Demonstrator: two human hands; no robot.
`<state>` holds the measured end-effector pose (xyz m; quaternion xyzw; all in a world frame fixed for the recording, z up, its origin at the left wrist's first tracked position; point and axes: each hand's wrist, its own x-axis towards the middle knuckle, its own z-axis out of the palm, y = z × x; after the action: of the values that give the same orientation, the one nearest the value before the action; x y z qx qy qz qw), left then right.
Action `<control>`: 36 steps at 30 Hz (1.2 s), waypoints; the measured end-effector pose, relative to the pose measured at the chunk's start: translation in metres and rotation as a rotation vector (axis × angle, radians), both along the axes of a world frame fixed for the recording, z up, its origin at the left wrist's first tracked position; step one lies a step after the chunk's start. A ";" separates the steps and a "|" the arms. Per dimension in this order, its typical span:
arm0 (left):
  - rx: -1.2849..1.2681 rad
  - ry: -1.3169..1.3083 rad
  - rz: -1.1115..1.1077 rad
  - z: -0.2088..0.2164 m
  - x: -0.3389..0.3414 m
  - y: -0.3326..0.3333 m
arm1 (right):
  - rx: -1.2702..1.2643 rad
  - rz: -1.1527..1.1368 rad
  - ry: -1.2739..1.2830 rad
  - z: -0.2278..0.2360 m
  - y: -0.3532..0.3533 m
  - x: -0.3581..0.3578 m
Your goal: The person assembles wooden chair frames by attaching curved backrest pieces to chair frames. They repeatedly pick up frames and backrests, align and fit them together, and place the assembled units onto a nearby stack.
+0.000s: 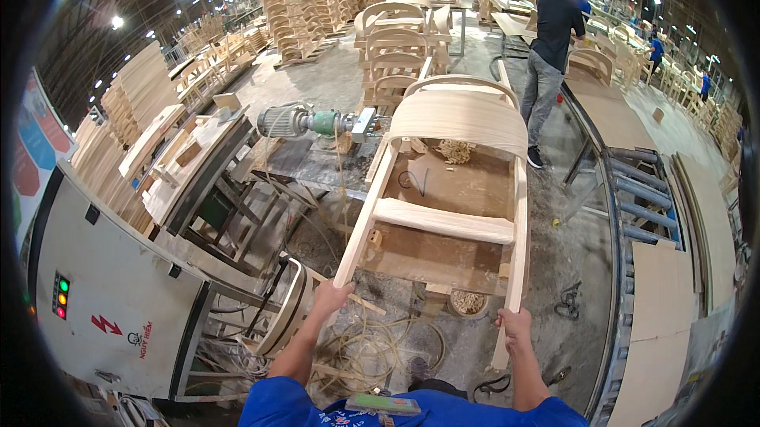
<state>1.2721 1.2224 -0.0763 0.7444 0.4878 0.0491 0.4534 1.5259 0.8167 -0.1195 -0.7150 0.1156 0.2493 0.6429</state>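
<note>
Facing high stacks of pale chair parts (pixel 388 51) across a grey floor (pixel 566 253), with a roller conveyor (pixel 645 193) at right, partly covered by flat boards (pixel 657 292). Shows at lower left a pale grey cabinet (pixel 119 284), printed with a red lightning bolt, a skull and crossbones and red lettering, and fitted with green, amber and red lamps (pixel 61 296).

Holds in the middle a wooden chair frame (pixel 443 221), with a curved backrest at the far end, two long side pieces and one crosspiece between. Has below it a brown board (pixel 427 261), marked with a dark hand-drawn squiggle; cannot tell whether touching.

Has at left, beyond the cabinet, a tabletop (pixel 170 201) scattered with wood pieces. Shows a co-worker (pixel 554 31) in a dark shirt near the conveyor, and a blue shirt (pixel 285 411) at the lower edge, bearing small white lettering, not fully legible.

Includes a grey motor (pixel 283 121) left of the backrest, and a round tub (pixel 469 315) full of curled shavings just below the board.

Grips the frame's near ends with both hands: left hand (pixel 331 299) wrapped around one side piece, right hand (pixel 514 326) closed around the other.
</note>
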 end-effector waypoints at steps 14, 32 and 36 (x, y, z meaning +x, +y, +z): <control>0.342 0.122 -0.070 -0.025 0.051 0.022 | -0.056 -0.100 -0.127 -0.013 0.035 0.037; 0.155 0.299 0.096 -0.054 -0.267 -0.323 | -0.283 1.048 -1.054 -0.007 0.081 -0.093; -0.291 0.497 0.460 -0.065 -0.402 -0.521 | -0.522 1.955 -1.037 0.036 0.085 -0.235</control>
<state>0.8700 0.7013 -0.1416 0.5324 0.7394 -0.1025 0.3991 1.2905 0.9015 -0.0836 -0.6278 -0.7233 0.2864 -0.0251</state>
